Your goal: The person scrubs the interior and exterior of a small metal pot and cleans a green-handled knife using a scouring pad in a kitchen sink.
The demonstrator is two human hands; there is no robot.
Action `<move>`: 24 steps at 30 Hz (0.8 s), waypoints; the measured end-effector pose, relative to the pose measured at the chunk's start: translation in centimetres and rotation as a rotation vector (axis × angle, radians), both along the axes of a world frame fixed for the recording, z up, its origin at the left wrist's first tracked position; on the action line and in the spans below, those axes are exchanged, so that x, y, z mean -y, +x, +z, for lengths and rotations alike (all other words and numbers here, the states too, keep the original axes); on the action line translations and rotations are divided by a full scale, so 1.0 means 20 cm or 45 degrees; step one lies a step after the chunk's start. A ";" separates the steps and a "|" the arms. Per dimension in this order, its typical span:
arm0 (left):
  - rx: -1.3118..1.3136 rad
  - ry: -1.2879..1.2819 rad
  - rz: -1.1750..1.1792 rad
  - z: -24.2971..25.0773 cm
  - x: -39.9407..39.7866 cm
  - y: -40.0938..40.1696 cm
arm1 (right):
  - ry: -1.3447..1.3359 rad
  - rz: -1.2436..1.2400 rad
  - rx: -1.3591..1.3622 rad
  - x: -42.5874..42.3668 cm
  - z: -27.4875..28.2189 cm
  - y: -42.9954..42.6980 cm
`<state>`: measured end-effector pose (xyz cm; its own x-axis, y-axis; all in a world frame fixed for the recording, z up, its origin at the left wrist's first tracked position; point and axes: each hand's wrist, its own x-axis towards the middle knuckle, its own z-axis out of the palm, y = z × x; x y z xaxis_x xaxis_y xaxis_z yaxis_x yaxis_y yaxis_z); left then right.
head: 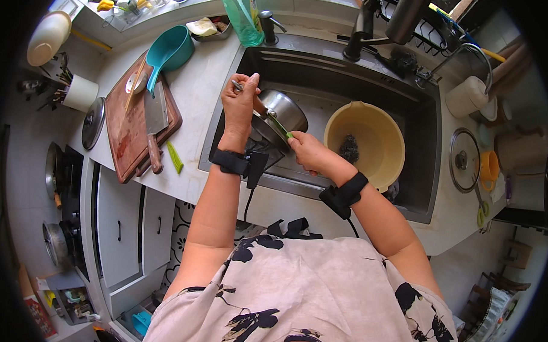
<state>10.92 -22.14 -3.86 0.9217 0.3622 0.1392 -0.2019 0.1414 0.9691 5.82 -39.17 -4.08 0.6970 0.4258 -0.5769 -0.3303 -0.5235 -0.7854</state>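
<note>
My left hand (241, 100) is closed around the handle (259, 106) of a stainless steel saucepan (289, 107), whose metal end pokes out past the fingers. The saucepan is tilted over the left part of the dark sink (319, 93), its opening facing down and left. In my right hand (317, 154) is a slim green item (279, 125), pinched by the fingers and lying against the pan near the handle joint; its kind is unclear. Right of the pan, a yellow plastic basin (384, 134) stands in the sink with a steel wool scrubber (349, 148) inside.
Left of the sink, a wooden cutting board (121, 143) carries a cleaver (156, 115), chopsticks (135, 85) and a teal ladle (172, 47). A green vegetable piece (175, 157) lies beside it. Behind the sink are a faucet (354, 42) and green bottle (243, 18). A glass lid (464, 159) lies right.
</note>
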 end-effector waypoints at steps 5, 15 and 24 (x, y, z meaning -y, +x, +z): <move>0.033 -0.014 -0.024 0.00 0.01 0.01 | -0.023 0.038 0.375 0.03 -0.15 -0.01; -0.078 0.228 -0.632 0.08 -0.07 -0.11 | -0.246 0.037 0.758 0.21 0.02 -0.02; -0.090 0.262 -0.663 0.14 -0.06 -0.36 | -0.211 0.362 0.679 0.35 -0.03 0.00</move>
<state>3.73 -20.96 -1.08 0.9811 -0.1714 0.0900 -0.0894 0.0115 0.9959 5.81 -46.20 -4.65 0.7798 0.5716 -0.2555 0.2546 -0.6623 -0.7046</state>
